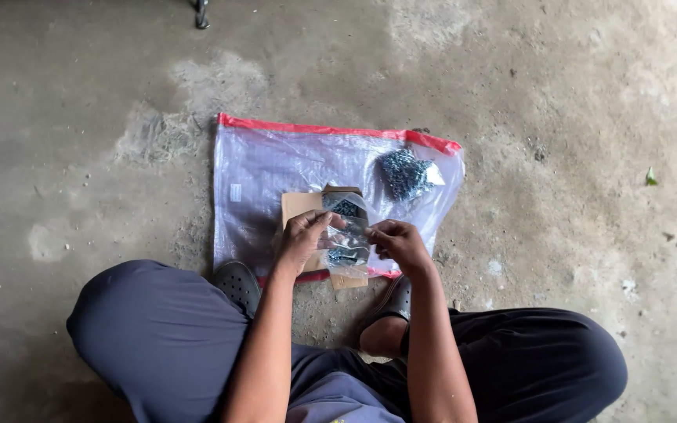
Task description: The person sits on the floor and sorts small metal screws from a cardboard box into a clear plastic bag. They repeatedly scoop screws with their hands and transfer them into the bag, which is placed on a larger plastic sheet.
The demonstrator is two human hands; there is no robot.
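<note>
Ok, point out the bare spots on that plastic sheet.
The sheet is bare on its left half, from the red edge down to the cardboard. Its upper right holds a screw bag. The middle is crowded: left hand and right hand hold a small bag there.

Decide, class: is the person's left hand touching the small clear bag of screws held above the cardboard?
Touching. The head view shows the left hand with its fingers wrapped on the side of the small clear bag.
</note>
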